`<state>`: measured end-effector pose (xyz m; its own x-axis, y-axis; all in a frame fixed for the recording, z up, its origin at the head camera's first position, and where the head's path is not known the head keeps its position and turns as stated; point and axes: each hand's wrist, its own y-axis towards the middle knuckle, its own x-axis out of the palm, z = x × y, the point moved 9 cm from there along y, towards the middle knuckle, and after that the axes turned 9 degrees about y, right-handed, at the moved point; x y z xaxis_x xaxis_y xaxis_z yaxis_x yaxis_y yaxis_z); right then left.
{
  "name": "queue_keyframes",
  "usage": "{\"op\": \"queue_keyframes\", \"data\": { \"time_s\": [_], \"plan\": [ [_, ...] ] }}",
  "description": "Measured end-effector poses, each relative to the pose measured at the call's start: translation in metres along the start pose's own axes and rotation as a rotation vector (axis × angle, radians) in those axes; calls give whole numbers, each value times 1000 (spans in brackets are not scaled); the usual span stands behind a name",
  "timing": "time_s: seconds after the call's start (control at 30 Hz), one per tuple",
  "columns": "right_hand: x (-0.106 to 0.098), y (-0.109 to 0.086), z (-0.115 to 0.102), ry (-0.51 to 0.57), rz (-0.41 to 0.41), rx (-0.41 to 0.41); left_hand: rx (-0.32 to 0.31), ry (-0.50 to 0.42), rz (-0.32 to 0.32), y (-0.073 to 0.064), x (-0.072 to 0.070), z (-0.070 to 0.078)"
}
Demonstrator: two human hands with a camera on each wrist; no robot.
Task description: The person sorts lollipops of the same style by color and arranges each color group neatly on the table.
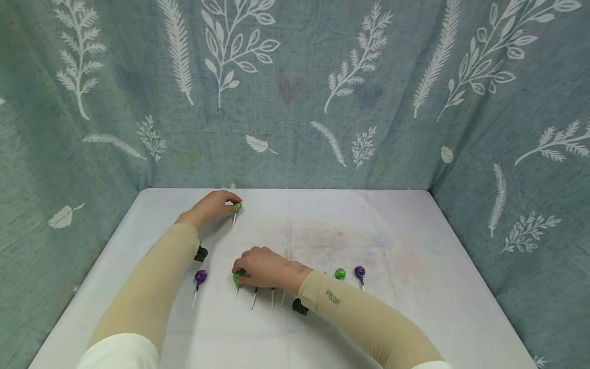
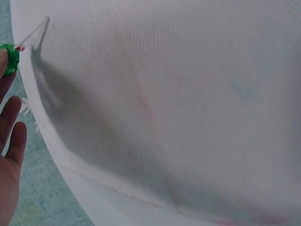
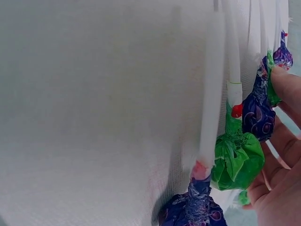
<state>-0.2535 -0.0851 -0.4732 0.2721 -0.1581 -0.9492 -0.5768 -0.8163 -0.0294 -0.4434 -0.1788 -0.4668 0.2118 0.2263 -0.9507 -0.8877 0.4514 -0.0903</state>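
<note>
At the back left of the white table, my left hand [image 1: 213, 207] pinches the wrapped head of a green lollipop [image 1: 238, 206]. Its white stick slants down, and in the left wrist view the stick's tip [image 2: 46, 19] meets its shadow on the cloth. My right hand [image 1: 267, 267] grips another green lollipop [image 1: 237, 277] by its head, in a row near the middle. The thumb [image 3: 288, 87] lies against that wrapper in the right wrist view. Beside it stand a purple lollipop [image 3: 257, 115], a green one [image 3: 240, 162] and another purple one [image 3: 195, 209].
A purple lollipop [image 1: 200, 277] lies left of the row. Beyond my right forearm are a green lollipop [image 1: 340, 273] and a purple one [image 1: 359, 272]. Leaf-patterned cloth [image 1: 295, 102] walls the back and sides of the table [image 1: 415, 307].
</note>
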Motion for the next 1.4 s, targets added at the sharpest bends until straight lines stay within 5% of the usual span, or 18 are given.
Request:
{"op": "queue_keyframes", "data": {
  "time_s": [0.83,1.4],
  "plan": [
    [-14,5,-5,-11,-3,-40,-53,-28,-33,0,14,0],
    [-68,21,53,26,80,121,-54,-11,-30,6,12,-6]
  ]
}}
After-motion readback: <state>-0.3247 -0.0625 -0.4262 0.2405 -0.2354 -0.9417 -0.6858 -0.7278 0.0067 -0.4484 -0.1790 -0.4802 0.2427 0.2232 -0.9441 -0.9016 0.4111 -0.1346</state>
